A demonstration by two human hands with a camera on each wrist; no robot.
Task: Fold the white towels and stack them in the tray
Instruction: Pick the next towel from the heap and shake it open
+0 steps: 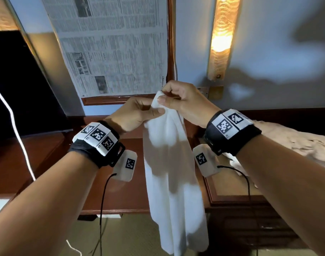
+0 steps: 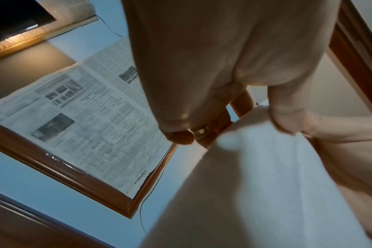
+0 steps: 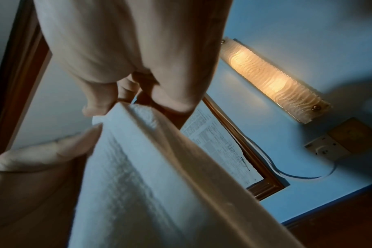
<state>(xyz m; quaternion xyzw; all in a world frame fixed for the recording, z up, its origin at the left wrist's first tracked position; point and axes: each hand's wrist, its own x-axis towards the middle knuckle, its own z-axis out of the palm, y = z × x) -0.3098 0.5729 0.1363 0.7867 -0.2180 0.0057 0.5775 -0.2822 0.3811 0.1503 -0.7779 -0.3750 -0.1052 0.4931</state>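
The head view looks forward and down over both forearms. Each wrist view looks up, very close, along its palm. All three share the towel (image 1: 169, 163) and the framed newspaper (image 1: 111, 45).

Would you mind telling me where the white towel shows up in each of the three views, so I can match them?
Head: the white towel hangs down the centre, its top pinched by the left hand and right hand.
Left wrist: it fills the lower right, below the fingers.
Right wrist: it runs from the centre to the bottom.
Shared landmark: the framed newspaper on the wall.
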